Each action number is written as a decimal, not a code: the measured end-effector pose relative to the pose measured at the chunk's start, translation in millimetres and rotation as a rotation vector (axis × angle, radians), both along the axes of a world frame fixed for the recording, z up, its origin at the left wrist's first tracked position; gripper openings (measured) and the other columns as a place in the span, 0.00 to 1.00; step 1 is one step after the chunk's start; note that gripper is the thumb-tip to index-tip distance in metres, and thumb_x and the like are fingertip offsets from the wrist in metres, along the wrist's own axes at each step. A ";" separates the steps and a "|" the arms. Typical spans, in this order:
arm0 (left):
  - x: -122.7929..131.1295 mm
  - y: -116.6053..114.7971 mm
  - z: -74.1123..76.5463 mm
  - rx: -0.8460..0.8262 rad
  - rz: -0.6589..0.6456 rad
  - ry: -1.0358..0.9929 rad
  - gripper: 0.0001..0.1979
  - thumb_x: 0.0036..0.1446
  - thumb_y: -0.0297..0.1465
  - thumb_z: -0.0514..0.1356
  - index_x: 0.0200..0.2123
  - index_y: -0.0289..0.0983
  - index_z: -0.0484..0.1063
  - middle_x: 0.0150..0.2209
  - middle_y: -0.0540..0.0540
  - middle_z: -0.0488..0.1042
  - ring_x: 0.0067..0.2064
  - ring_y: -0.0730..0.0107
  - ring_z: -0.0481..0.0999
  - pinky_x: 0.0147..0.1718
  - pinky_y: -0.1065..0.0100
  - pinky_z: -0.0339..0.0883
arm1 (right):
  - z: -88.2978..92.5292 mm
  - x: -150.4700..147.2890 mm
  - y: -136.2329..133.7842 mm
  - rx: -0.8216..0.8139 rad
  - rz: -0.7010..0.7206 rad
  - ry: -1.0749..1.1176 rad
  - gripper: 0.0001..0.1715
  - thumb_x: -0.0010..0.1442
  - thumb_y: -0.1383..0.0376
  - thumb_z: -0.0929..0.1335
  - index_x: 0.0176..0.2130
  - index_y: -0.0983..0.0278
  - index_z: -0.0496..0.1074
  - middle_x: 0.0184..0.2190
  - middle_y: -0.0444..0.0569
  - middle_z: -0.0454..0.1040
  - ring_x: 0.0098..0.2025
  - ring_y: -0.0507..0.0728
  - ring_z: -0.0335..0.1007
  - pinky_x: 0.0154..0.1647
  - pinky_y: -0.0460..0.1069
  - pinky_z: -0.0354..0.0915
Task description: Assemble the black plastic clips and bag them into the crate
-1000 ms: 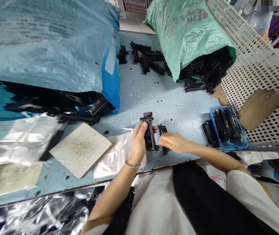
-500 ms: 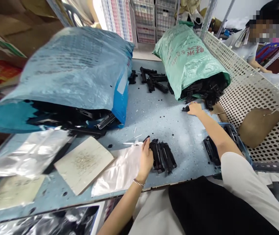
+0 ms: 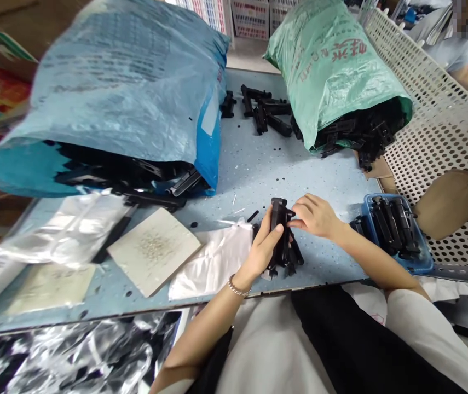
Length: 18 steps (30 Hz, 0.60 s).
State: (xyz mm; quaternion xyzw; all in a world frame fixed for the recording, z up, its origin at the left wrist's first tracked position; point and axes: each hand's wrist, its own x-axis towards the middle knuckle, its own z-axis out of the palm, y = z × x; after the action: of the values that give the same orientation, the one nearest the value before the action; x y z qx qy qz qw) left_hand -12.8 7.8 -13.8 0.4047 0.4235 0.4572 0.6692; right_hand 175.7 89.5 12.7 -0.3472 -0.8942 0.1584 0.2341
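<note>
With our left hand (image 3: 261, 249) we grip a black part (image 3: 279, 218) near the front edge of the tabletop (image 3: 254, 164), above more black pieces (image 3: 296, 255). Our right hand (image 3: 318, 218) meets its upper side with bent fingers; whether they pinch anything, we cannot tell. To our right, a blue basket (image 3: 420, 267) holds similar pieces; ahead, a green bag (image 3: 328, 65) spills others.

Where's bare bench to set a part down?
Mostly bare: bench between green bag and right hand; bench right of blue bag, nearer than loose black parts. Crowded: left of left hand, with pale board and white plastic.
</note>
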 end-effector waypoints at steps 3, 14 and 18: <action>2.8 -8.8 -1.1 -0.046 -0.002 -0.011 0.36 0.66 0.50 0.56 0.69 0.40 0.54 0.41 0.42 0.78 0.38 0.59 0.80 0.35 0.61 0.76 | -8.5 -1.8 10.5 0.010 0.090 -0.061 0.28 0.69 0.41 0.60 0.31 0.59 0.67 0.31 0.52 0.69 0.38 0.61 0.65 0.41 0.56 0.63; -19.3 7.8 0.0 -0.048 0.294 0.087 0.23 0.67 0.45 0.54 0.59 0.40 0.65 0.36 0.45 0.77 0.33 0.64 0.79 0.32 0.65 0.73 | -27.9 -31.1 -49.3 -0.049 0.217 -0.036 0.27 0.72 0.45 0.59 0.35 0.62 0.68 0.33 0.50 0.71 0.36 0.58 0.64 0.37 0.52 0.60; -13.1 -2.4 -2.2 0.102 0.323 0.188 0.27 0.68 0.44 0.54 0.65 0.40 0.60 0.37 0.46 0.76 0.33 0.66 0.78 0.36 0.64 0.75 | -42.1 -37.0 -74.8 -0.051 0.144 -0.071 0.21 0.75 0.58 0.57 0.34 0.62 0.68 0.32 0.51 0.72 0.36 0.58 0.66 0.38 0.52 0.62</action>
State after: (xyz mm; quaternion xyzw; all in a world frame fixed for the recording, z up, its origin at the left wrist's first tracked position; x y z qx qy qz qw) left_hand -25.9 5.4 -16.0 0.4057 0.5200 0.5398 0.5231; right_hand 138.7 14.7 -29.4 -0.2935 -0.9201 0.1853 0.1814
